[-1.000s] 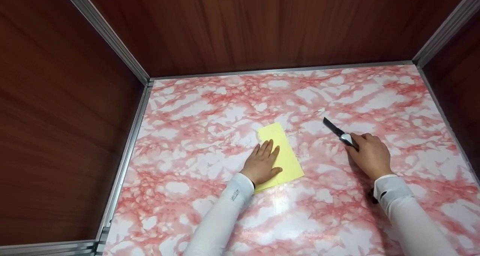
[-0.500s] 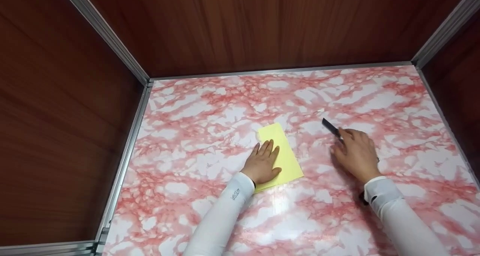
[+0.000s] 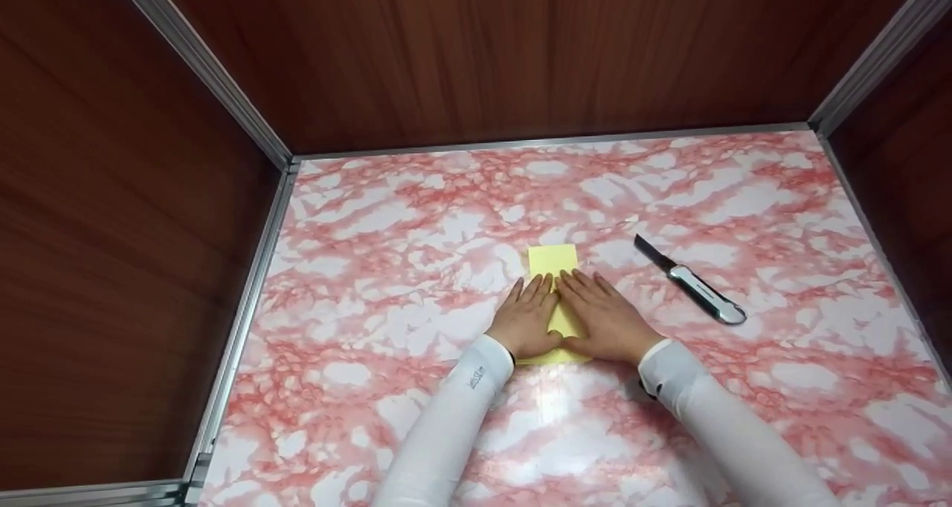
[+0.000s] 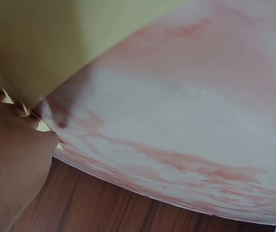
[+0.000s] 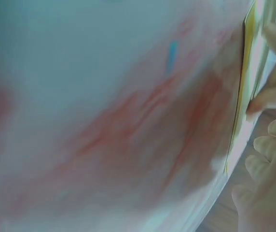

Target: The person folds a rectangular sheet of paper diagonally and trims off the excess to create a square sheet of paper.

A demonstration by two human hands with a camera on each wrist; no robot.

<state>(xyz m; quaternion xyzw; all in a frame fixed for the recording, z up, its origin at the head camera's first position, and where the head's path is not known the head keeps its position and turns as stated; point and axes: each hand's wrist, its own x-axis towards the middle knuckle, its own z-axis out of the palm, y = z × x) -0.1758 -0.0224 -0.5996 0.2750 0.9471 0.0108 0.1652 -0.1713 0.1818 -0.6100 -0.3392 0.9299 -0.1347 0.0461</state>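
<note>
A yellow paper sheet point(image 3: 552, 259) lies flat on the tabletop, its far end showing past the fingertips and a strip between the hands. My left hand point(image 3: 523, 325) rests on the sheet's left side with fingers stretched forward. On the right side, my right hand point(image 3: 606, 324) presses down with straight fingers, and the two thumbs meet near the sheet's lower part. Most of the sheet's long edges are hidden beneath the palms. To the right lies a utility knife point(image 3: 699, 293) with a silver and dark handle, its black blade extended toward the far left and no hand on it.
The table point(image 3: 387, 321) has a red and white marbled surface. Brown wood-grain panels point(image 3: 535, 53) in grey metal framing point(image 3: 245, 120) enclose its back, left and right sides. A tiny pale scrap point(image 3: 632, 218) lies beyond the blade tip.
My right hand has let go of the utility knife, left it on the table and moved left onto the paper. The sheet has turned from slanted to nearly straight.
</note>
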